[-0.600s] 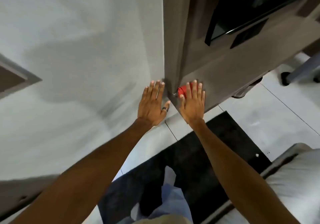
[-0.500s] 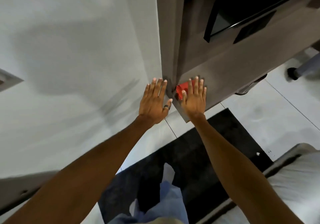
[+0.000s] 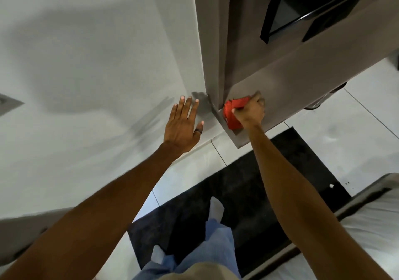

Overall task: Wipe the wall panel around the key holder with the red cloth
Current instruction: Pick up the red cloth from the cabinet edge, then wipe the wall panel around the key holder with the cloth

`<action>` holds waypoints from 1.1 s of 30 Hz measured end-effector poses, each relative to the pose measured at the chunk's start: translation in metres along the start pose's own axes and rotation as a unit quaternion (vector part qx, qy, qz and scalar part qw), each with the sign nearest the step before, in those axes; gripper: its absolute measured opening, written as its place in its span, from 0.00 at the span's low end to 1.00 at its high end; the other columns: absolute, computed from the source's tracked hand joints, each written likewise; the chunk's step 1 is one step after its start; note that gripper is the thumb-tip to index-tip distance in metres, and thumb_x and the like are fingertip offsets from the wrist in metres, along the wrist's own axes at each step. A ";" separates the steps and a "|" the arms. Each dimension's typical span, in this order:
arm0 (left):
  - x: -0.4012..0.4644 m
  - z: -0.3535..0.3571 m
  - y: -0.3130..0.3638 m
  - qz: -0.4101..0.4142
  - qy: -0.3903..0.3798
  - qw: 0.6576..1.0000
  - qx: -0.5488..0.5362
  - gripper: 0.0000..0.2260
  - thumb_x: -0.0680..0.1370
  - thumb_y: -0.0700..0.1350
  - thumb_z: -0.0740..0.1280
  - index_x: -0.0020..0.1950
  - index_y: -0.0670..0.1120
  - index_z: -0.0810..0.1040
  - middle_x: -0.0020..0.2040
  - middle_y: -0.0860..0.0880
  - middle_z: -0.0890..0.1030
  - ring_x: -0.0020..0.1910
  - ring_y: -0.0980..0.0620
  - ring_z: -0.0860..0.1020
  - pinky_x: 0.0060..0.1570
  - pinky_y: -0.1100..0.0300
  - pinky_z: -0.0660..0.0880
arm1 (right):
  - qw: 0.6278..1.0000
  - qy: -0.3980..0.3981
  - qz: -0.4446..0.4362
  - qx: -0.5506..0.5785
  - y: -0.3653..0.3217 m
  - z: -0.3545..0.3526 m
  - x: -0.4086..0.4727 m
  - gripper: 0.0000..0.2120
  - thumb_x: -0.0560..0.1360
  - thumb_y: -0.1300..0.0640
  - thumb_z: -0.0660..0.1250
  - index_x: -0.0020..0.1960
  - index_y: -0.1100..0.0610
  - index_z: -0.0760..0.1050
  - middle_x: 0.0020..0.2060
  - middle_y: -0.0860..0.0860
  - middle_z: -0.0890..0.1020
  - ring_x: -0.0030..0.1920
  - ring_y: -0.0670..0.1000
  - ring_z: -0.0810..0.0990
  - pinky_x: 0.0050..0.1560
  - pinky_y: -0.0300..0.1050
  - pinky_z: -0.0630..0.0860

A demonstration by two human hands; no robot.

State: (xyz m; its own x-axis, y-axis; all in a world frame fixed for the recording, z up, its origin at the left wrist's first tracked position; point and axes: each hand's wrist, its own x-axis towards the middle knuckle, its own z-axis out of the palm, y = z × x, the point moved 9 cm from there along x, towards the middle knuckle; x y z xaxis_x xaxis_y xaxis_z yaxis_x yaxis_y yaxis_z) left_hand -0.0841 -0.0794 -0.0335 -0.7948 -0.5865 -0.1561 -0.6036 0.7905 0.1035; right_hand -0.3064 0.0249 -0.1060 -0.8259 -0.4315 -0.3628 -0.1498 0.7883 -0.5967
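My right hand [image 3: 251, 112] grips the bunched red cloth [image 3: 232, 115] and presses it against the grey-brown wall panel [image 3: 287, 80] near its lower left corner. My left hand [image 3: 183, 124], with a dark ring on one finger, rests flat with fingers spread on the white wall [image 3: 97, 63] just left of the panel's edge. A small black rectangular fitting [image 3: 330, 16] sits higher on the panel; I cannot tell whether it is the key holder.
A large black screen [image 3: 302, 1] is mounted on the panel above. Below are white floor tiles [image 3: 356, 128], a black rug [image 3: 237, 193] under my feet, and a white mattress [image 3: 371, 219] at the lower right.
My right hand went from lying flat over the cloth to gripping it in a fist, so more red cloth shows. My left hand stayed on the white wall.
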 end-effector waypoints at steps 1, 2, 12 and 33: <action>-0.006 -0.003 -0.002 0.003 0.006 1.000 -0.005 0.31 0.85 0.59 0.50 0.84 0.47 0.44 0.84 0.44 0.45 0.83 0.43 0.40 0.82 0.48 0.42 | 0.999 -0.003 0.035 0.018 0.003 -0.001 -0.004 0.42 0.73 0.49 0.80 0.77 0.63 0.63 0.72 0.64 0.73 0.73 0.64 0.73 0.72 0.57 0.72; -0.013 -0.007 -0.005 0.002 0.009 1.000 -0.007 0.31 0.85 0.59 0.50 0.84 0.47 0.44 0.84 0.44 0.45 0.83 0.43 0.40 0.82 0.48 0.42 | 0.996 -0.017 0.071 0.042 0.008 0.001 -0.011 0.36 0.73 0.49 0.80 0.72 0.63 0.69 0.69 0.63 0.77 0.68 0.63 0.78 0.67 0.52 0.75; -0.122 -0.077 -0.079 0.059 0.161 0.985 -0.032 0.30 0.85 0.54 0.58 0.83 0.44 0.54 0.83 0.42 0.52 0.83 0.41 0.46 0.82 0.45 0.49 | 0.869 -0.076 0.070 0.484 -0.052 0.066 -0.176 0.22 0.70 0.67 0.80 0.62 0.58 0.82 0.58 0.58 0.86 0.61 0.59 0.85 0.70 0.60 0.79; -0.491 -0.308 -0.433 -0.130 0.581 0.797 0.102 0.28 0.82 0.46 0.62 0.80 0.38 0.60 0.82 0.40 0.58 0.83 0.41 0.49 0.81 0.42 0.49 | 0.648 0.277 -0.698 0.126 -0.485 0.173 -0.609 0.28 0.82 0.53 0.69 0.80 0.55 0.66 0.80 0.55 0.63 0.83 0.65 0.58 0.82 0.66 0.58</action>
State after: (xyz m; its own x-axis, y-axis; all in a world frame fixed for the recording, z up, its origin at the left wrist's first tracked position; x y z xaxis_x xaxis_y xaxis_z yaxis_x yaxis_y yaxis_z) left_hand 0.5479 -0.1881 0.3005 -0.2378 -0.4088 0.8811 -0.8286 0.5587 0.0356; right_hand 0.3630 -0.1703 0.2809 -0.0593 -0.3679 0.9280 -0.9251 -0.3289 -0.1895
